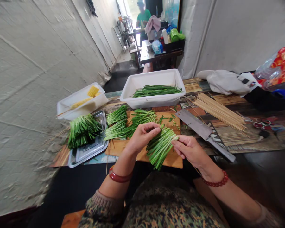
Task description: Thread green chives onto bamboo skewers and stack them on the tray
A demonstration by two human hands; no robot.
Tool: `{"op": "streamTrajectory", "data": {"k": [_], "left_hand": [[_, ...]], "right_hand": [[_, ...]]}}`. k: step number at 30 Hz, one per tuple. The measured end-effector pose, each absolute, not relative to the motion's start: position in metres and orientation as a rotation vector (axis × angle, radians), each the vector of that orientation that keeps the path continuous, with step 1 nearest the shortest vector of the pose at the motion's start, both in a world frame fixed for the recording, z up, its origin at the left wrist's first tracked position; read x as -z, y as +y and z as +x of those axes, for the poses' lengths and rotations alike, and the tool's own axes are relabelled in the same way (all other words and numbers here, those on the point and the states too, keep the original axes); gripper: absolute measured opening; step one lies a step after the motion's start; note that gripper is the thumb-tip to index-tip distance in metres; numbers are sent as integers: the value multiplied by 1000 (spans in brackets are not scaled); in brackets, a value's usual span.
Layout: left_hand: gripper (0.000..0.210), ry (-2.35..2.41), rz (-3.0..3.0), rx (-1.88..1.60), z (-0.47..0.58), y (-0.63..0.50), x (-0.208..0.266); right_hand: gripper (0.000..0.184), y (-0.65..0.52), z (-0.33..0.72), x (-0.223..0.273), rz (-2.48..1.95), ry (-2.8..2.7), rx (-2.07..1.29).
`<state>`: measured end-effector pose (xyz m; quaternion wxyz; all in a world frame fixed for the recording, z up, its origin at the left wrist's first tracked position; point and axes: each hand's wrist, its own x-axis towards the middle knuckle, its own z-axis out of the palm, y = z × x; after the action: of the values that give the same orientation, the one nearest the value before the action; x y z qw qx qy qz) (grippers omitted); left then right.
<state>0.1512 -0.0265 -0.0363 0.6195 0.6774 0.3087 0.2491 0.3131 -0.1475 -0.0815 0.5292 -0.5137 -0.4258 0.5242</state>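
Observation:
A fan of cut garlic chives [160, 147] is held up between my two hands, just over the wooden cutting board [144, 155]. My left hand [143, 134] is closed on its upper left edge, thumb against fingers. At the right edge, my right hand [188, 150] pinches; a thin bamboo skewer [196, 169] sticks out below that palm. Where the skewer passes among the stalks is hidden. More cut chives [117, 122] lie in piles on the board's left part. A thick bunch of skewered-looking chives [83, 129] rests on the metal tray [87, 155] at left.
A white tub [152, 102] with long chives stands behind the board. Left of it, a smaller container [85, 110] holds yellow pieces. The cleaver [194, 123] lies right of the board, beside loose skewers [219, 110], keys [262, 124] and a cap [224, 81]. A person [143, 17] is far back.

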Motion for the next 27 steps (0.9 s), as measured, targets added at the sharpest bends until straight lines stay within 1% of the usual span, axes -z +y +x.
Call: {"op": "streamTrajectory", "data": {"k": [5,11,13,17,19,21,23,27], "left_hand": [[29,729,1553,-526,153,-30,39],[29,733,1582,-398,154,-24,57],[31,788,1589,-443,149,-15,63],[35,906,1570,-681,138,8,70],[28,964,1690,-741,136,18,71],[19,997,1930,-730,139,22,72],[13,959,2196,-647,146,22,73],[12,924,2638,-406,160,15,77]], "right_hand": [[42,-152,313,89,-1270,-1027,-1223],[41,-161,313,110,-1313,-966,-1249],[42,-161,315,116,-1321,-929,-1252],[43,-161,323,124,-1373,-919,-1208],[43,-160,326,128,-1391,-929,-1194],[43,-161,327,131,-1391,-941,-1191],[43,-161,328,133,-1384,-950,-1198],[41,-162,329,134,-1379,-966,-1209]]}}
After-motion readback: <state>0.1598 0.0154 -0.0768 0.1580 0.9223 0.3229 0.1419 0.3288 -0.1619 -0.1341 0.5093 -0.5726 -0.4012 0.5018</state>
